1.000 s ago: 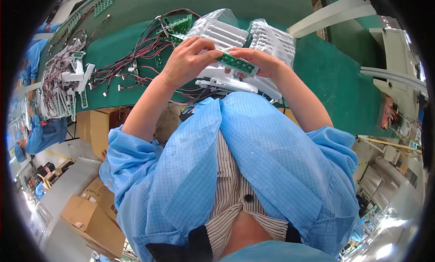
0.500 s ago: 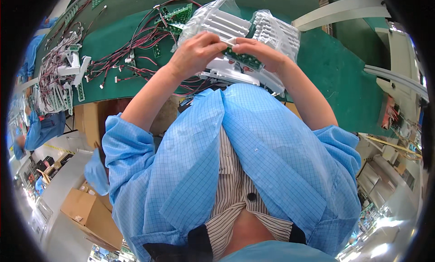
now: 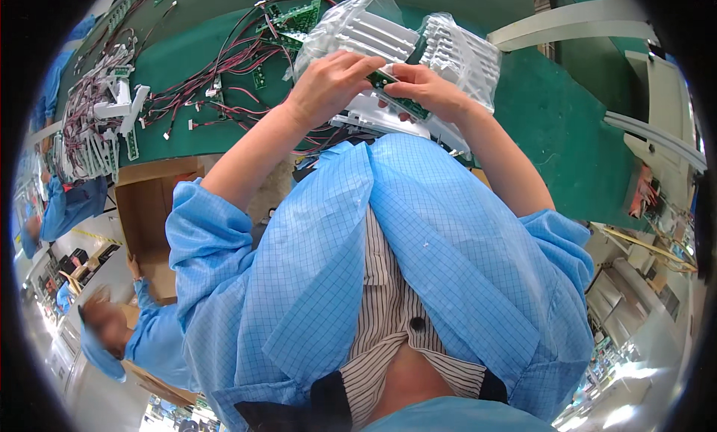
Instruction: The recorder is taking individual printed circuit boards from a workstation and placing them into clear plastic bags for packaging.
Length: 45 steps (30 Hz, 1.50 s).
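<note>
A narrow green circuit board (image 3: pixel 407 103) is held between my two hands above the table. My left hand (image 3: pixel 328 85) is closed, its thumb and fingertips pinching the board's left end, where a small white piece also shows. My right hand (image 3: pixel 437 92) grips the board from the right, thumb on top and fingertips underneath. Below them lie long white plastic housings (image 3: pixel 377 120), partly covered by my hands. Just beyond, a clear bag (image 3: pixel 355 25) holds white plastic strips, and a second bag (image 3: pixel 463 58) of ribbed white parts lies to its right.
Red and black cables (image 3: pixel 239 62) with white connectors spread left of my hands, near green boards (image 3: pixel 299 21). A pile of wired white parts (image 3: pixel 97 118) sits at the table's left end. A co-worker in blue (image 3: pixel 160 331) is beside an open cardboard box (image 3: pixel 149 223) below left.
The board has tilted in my hands, and my right fingers have closed further around it. At lower left, a co-worker has come further into view beside an open cardboard box.
</note>
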Motion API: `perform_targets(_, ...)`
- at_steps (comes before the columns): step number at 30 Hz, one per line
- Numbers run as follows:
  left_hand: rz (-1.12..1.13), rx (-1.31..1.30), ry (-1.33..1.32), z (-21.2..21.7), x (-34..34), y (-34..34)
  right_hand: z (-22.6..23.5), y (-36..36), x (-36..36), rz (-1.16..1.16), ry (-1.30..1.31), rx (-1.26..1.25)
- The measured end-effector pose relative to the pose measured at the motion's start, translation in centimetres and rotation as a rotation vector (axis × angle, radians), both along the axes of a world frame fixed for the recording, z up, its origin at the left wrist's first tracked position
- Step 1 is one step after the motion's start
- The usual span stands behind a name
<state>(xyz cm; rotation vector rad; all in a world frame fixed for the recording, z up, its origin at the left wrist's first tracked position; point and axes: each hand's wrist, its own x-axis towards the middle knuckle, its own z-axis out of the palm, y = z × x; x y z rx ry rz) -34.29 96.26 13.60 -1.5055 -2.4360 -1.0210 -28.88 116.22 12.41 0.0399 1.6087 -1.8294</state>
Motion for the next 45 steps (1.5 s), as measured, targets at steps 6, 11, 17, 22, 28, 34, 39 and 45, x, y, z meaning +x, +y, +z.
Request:
perform_targets(6, 0.161, -0.165, 0.315, 1.9, -0.5, 0.0, -1.0, -0.1, 0.1, -0.098, 0.194, 0.243)
perform_targets(11, 0.355, 0.18, -0.796, -0.7, -0.4, -1.5, 0.2, -1.6, 0.6, -0.108, 0.275, 0.302)
perform_targets(17, 0.283, 0.552, -1.323, -2.0, 0.8, -0.8, 1.0, -2.2, 0.4, -0.08, 0.346, 0.454)
perform_targets(22, 0.257, 0.575, -1.203, -2.6, 1.4, -0.6, -0.8, -2.1, 0.2, -0.17, 0.313, 0.153)
perform_targets(28, 0.245, 0.559, -1.171, -3.4, 2.1, -0.4, -0.2, -2.9, 0.2, -0.214, 0.311, 0.406)
perform_targets(34, 0.244, 0.664, -1.291, -1.8, 2.5, -0.2, 0.4, -3.7, 0.7, -0.258, 0.452, 0.616)
perform_targets(39, 0.413, 0.573, -1.087, -3.0, 2.9, 0.2, 0.8, -4.3, 0.5, -0.199, 0.635, 0.859)
perform_targets(45, 0.426, 0.581, -1.193, -4.8, 2.8, -0.3, -1.2, -3.8, 0.8, -0.145, 0.486, 0.756)
